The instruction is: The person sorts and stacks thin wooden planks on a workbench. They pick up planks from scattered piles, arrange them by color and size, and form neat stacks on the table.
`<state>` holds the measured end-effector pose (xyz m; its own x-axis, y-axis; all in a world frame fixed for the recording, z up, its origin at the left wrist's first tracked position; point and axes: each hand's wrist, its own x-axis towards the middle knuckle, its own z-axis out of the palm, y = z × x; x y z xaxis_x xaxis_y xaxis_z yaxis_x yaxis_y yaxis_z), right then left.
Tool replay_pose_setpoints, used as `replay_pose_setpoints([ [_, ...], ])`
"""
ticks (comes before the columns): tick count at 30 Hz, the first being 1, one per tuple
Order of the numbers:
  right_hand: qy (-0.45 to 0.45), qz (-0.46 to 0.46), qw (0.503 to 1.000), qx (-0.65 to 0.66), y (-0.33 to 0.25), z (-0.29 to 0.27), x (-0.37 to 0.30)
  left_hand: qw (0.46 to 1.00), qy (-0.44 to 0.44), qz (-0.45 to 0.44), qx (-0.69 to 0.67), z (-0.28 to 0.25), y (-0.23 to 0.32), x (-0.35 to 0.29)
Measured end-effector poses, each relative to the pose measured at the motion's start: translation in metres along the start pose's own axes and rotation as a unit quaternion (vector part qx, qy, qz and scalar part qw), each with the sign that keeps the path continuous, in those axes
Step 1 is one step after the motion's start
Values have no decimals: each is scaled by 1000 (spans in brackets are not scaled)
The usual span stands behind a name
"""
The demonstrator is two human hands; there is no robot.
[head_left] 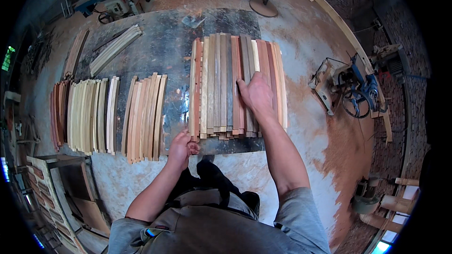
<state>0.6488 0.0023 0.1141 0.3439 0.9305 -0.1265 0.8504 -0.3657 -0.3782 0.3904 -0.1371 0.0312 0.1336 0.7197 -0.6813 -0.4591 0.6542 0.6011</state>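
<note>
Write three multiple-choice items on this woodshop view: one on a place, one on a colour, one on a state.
1. Where does the right hand rest?
A. on the row of slats
B. on the floor
C. on the saw

2. What colour is the bench top?
A. white
B. dark grey
C. green

3. How do the slats under the right hand lie?
A. standing upright
B. flat, side by side
C. in a heap

Answers: 1 A, its palm lies on them. 2 B, bare patches look dark grey. 3 B, they form one flat row, which the left hand touches at the near corner.
</note>
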Motion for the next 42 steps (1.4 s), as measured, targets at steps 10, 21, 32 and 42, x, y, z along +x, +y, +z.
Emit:
replay_pose_setpoints([
  [10, 10, -19, 1000, 15, 5, 3, 2, 960, 69, 159, 222, 21, -10, -6],
  [21, -17, 0, 1000, 11, 0, -4, 0, 981, 16, 104, 165, 43, 2, -9],
  [32, -3, -8, 1000, 9, 3, -1, 0, 990, 40, 105, 84, 28, 3, -10],
  [42, 9, 16, 1000, 7, 1, 3, 2, 984, 23, 53, 169, -9, 30, -13],
])
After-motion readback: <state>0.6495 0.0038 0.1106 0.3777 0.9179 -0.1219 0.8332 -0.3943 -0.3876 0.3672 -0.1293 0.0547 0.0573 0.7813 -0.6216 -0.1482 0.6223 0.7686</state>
